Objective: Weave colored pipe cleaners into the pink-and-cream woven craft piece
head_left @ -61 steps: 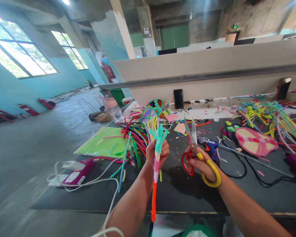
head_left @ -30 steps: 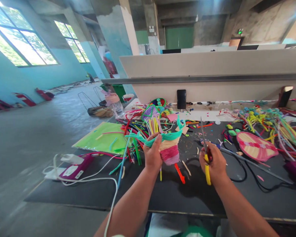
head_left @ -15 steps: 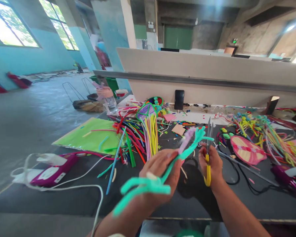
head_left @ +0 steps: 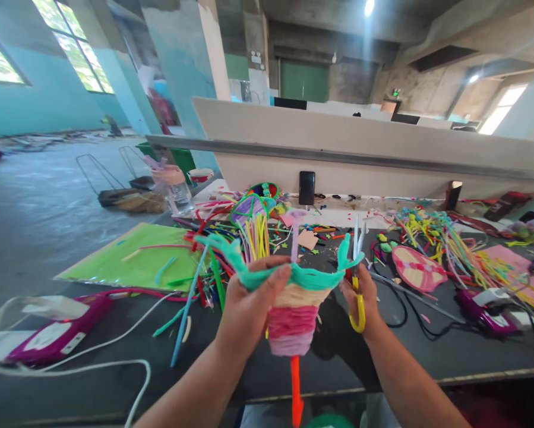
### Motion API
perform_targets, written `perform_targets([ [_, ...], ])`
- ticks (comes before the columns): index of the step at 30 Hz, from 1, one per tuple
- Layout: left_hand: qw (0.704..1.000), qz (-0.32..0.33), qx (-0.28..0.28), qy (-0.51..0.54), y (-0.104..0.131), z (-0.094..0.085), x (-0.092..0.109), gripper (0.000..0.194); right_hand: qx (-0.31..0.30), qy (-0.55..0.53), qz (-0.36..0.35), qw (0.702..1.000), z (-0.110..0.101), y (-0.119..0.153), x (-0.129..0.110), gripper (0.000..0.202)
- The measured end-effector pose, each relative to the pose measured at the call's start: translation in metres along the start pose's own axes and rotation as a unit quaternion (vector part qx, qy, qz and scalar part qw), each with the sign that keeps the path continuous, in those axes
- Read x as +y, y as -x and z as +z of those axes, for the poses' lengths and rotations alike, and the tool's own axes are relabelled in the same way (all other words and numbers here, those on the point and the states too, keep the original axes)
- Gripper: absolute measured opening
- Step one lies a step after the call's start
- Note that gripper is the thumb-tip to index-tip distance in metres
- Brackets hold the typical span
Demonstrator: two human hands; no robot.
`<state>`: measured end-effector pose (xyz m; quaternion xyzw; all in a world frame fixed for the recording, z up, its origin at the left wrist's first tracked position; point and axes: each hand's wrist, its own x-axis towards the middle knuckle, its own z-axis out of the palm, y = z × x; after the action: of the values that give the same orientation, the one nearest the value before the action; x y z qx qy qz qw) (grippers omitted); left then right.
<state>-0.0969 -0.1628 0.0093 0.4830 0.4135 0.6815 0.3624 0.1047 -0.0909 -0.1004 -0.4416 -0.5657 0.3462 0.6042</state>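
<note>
- head view: dark work table spreads beneath and around the striped pipe-cleaner panel, which is held up in front of the person.
- the panel narrows downward through turquoise, cream, pink and lilac bands. it should be very light, soft and fuzzy, bendy rather than stiff, and hardly slippery. a hard squeeze could probably skew its rows, so the thicker turquoise band along the top looks the best place to take hold.
- left hand pinches the panel at the left of that band, with thumb across the front and fingers behind, partly hidden, no gap showing; most of the panel lies right of and below the thumb.
- scissors point upward just right of the panel, blades slightly parted; whether they touch its right turquoise strand end cannot be told.
- right hand, also right of the panel, has its fingers curled round the scissor handles.
- orange stem hangs below the panel's narrow end, likely too flexible for a steady grip.
- lilac stem rises above the panel's top edge, just beside the left fingertips.
</note>
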Motion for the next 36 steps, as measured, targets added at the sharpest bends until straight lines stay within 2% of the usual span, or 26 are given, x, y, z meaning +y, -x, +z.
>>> perform_targets([
  [2,0.975,-0.159,-0.005,0.154,-0.013,0.0,-0.005,0.024,-0.01,-0.025,-0.009,1.0,0.002,0.003,0.002,0.029],
  [4,0.941,-0.247,-0.015,0.233,-0.025,0.001,-0.011,0.026,-0.032,-0.028,-0.028,0.999,0.002,0.005,0.003,0.028],
  [7,0.905,-0.317,-0.015,0.283,-0.035,0.001,-0.023,0.024,-0.062,0.009,-0.072,0.995,0.001,0.006,0.003,0.026],
  [9,0.897,-0.324,-0.003,0.301,-0.038,0.0,-0.033,0.022,-0.087,0.036,-0.104,0.99,0.0,0.007,0.002,0.028],
  [11,0.901,-0.309,0.009,0.304,-0.04,-0.003,-0.042,0.021,-0.106,0.066,-0.133,0.983,-0.002,0.008,0.002,0.033],
  [14,0.924,-0.268,0.02,0.273,-0.042,-0.012,-0.05,0.021,-0.114,0.115,-0.176,0.971,-0.004,0.008,0.003,0.037],
  [17,0.955,-0.187,0.048,0.225,-0.045,-0.024,-0.052,0.024,-0.123,0.148,-0.204,0.96,-0.006,0.008,0.002,0.038],
  [19,0.972,-0.123,0.066,0.188,-0.048,-0.032,-0.053,0.026,-0.131,0.144,-0.189,0.963,-0.006,0.009,-0.004,0.036],
  [22,0.986,-0.049,0.087,0.132,-0.049,-0.039,-0.056,0.027,-0.15,0.091,-0.119,0.977,-0.004,0.018,-0.022,0.031],
  [25,0.989,-0.013,0.105,0.106,-0.046,-0.039,-0.056,0.026,-0.22,0.023,-0.007,0.975,-0.005,0.034,-0.047,0.027],
  [26,0.989,-0.006,0.108,0.102,-0.044,-0.038,-0.055,0.025,-0.256,-0.011,0.054,0.965,-0.007,0.04,-0.054,0.024],
  [28,0.989,0.007,0.112,0.095,-0.039,-0.036,-0.052,0.024,-0.33,-0.099,0.176,0.922,-0.014,0.051,-0.067,0.024],
  [29,0.989,0.012,0.112,0.093,-0.037,-0.035,-0.05,0.023,-0.364,-0.144,0.199,0.898,-0.019,0.056,-0.072,0.029],
  [31,0.99,0.018,0.111,0.089,-0.032,-0.033,-0.048,0.023,-0.384,-0.199,0.234,0.871,-0.028,0.062,-0.078,0.034],
  [36,0.991,0.063,0.109,0.054,-0.023,-0.031,-0.048,0.021,-0.363,-0.291,0.318,0.826,-0.035,0.072,-0.085,0.037],
])
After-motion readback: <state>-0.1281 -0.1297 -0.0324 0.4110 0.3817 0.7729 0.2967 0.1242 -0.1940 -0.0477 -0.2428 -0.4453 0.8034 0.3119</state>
